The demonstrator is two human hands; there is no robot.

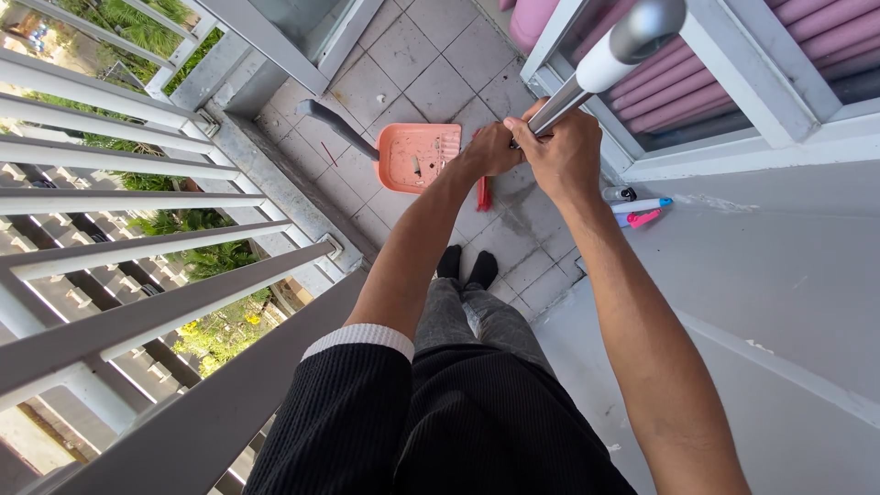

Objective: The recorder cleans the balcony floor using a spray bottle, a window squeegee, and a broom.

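Note:
Both hands grip a long metal broom handle (pixel 587 78) that rises toward the camera, silver with a white sleeve near its top. My right hand (pixel 561 151) wraps the pole higher up; my left hand (pixel 490 148) holds it just below. The broom's red bristles (pixel 483 194) show under my left wrist, touching the tiled floor. An orange dustpan (pixel 417 156) with a dark grey handle (pixel 335 126) lies flat on the tiles just left of the bristles, with a few bits of debris in it.
A white metal railing (pixel 137 220) runs along the left over a drop to greenery. A grey wall (pixel 779 302) and window frame (pixel 733 64) stand on the right. Small tubes and a bottle (pixel 637 206) lie on the ledge. My feet in black socks (pixel 467 266) stand on the tiles.

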